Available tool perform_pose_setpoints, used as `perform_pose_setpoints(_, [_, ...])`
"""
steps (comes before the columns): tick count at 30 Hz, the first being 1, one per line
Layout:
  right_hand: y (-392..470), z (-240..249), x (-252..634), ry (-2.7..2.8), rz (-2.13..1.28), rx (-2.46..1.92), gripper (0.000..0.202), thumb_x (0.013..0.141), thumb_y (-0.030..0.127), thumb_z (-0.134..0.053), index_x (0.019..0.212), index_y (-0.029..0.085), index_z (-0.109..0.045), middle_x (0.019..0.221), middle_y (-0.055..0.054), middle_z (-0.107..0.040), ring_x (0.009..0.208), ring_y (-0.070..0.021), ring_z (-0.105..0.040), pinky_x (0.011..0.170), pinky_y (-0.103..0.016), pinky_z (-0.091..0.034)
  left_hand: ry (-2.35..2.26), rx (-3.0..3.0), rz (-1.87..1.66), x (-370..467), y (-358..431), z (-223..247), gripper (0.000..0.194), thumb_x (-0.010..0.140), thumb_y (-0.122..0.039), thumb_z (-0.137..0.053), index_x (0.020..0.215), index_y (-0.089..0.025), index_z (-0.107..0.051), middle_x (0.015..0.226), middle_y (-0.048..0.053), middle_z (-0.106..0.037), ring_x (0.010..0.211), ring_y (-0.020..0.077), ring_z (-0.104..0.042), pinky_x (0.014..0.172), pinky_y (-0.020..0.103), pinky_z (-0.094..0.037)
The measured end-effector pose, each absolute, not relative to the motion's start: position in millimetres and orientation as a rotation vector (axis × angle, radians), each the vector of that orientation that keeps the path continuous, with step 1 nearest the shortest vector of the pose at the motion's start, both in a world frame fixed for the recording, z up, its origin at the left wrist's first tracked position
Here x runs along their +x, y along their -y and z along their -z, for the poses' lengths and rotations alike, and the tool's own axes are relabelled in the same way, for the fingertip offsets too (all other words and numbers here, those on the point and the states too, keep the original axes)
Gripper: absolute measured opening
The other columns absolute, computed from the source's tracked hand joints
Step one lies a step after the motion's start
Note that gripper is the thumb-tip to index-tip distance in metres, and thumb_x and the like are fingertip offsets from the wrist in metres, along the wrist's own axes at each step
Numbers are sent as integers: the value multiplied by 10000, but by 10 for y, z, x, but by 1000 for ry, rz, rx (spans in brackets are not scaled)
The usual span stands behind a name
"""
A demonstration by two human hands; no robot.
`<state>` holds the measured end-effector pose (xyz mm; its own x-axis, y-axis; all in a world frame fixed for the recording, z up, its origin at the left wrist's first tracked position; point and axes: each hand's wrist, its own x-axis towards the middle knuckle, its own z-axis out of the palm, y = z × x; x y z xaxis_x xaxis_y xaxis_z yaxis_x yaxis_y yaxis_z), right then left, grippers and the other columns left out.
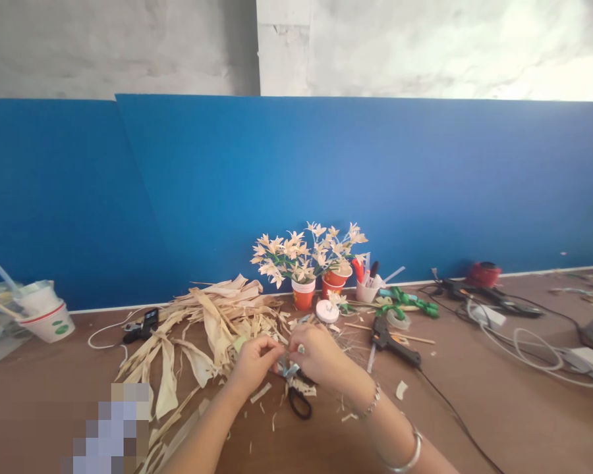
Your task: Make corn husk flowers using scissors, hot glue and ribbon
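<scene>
Near the middle of the table my left hand (257, 361) has its thumb and fingers pinched together. My right hand (316, 352) is just beside it, fingers also pressed together. What either hand holds is too small to make out. Black-handled scissors (300, 403) lie beneath the hands. To the left spreads a heap of dry pale husks (217, 322). Behind the hands, pale flowers (291, 249) stand in a red and white paper cup (304, 295), next to another cup (332, 283). A round white lid-like object (327, 311) lies in front of them.
At the right are a glue gun (393, 343) with its cord, green stems (410, 303), a cup of tools (367, 289) and white cables (534, 355). A paper cup (47, 319) stands far left, a small black device (145, 324) nearer. A blue partition (326, 164) rises behind.
</scene>
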<state>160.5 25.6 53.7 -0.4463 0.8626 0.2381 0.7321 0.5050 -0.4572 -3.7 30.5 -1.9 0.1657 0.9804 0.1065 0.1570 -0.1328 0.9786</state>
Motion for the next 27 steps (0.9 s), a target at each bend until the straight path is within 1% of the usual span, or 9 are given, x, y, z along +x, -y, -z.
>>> perform_pose_setpoints(6, [-271, -567, 1645, 2303, -553, -1292, 103, 696, 133, -556, 674, 173, -649, 753, -13, -643, 734, -137, -559, 692, -226, -354, -1070, 1565, -1126, -10, -273, -19, 155, 737, -293, -558, 644, -169, -566, 509, -43, -518, 493, 116, -492, 530, 225, -378])
perform_pose_setpoints(9, [-276, -573, 1655, 2297, -611, -1279, 115, 700, 133, -546, 677, 167, -654, 760, -21, -655, 739, -142, -566, 689, -223, -367, -1048, 1601, -1129, -1, -272, -39, 169, 745, -304, -551, 645, -168, -557, 546, -43, -506, 505, 110, -477, 529, 221, -372])
perform_pose_setpoints(12, [-280, -559, 1653, 2274, -655, -1316, 135, 709, 144, -527, 693, 167, -659, 741, -23, -664, 710, -146, -573, 651, -223, -375, -1053, 1592, -1117, -10, -285, -37, 190, 760, -320, -537, 646, -169, -547, 507, -48, -489, 493, 111, -465, 534, 223, -368])
perform_pose_setpoints(17, [-284, -515, 1634, 2179, -731, -1347, 159, 702, 159, -530, 784, 187, -663, 756, -15, -688, 680, -138, -597, 597, -208, -379, -1085, 1554, -1074, -28, -281, -32, 220, 762, -363, -535, 661, -168, -556, 453, -50, -492, 460, 115, -465, 537, 234, -370])
perform_pose_setpoints(21, [-288, -481, 1629, 2178, -686, -1356, 136, 706, 187, -541, 752, 192, -669, 723, -15, -687, 667, -140, -603, 580, -205, -370, -1081, 1544, -1074, -17, -267, -41, 214, 741, -360, -560, 644, -169, -565, 457, -49, -496, 458, 113, -467, 528, 231, -368])
perform_pose_setpoints(24, [-298, -465, 1618, 2219, -579, -1360, 127, 709, 187, -542, 721, 191, -668, 698, -16, -685, 647, -140, -594, 597, -217, -358, -1066, 1514, -1093, 0, -283, -20, 237, 719, -382, -587, 625, -165, -580, 451, -42, -502, 462, 115, -472, 524, 231, -372])
perform_pose_setpoints(26, [-307, -464, 1603, 2232, -471, -1368, 132, 709, 160, -535, 700, 191, -663, 678, -14, -681, 637, -141, -582, 633, -233, -348, -1080, 1432, -1134, 17, -306, 13, 251, 688, -407, -617, 655, -159, -601, 456, -41, -508, 448, 113, -465, 500, 228, -369])
perform_pose_setpoints(27, [-312, -463, 1594, 2222, -417, -1374, 134, 712, 150, -531, 691, 191, -658, 672, -11, -678, 636, -142, -576, 655, -243, -342, -1099, 1374, -1177, 28, -317, 34, 265, 668, -418, -634, 701, -156, -614, 472, -42, -514, 439, 109, -457, 480, 223, -362])
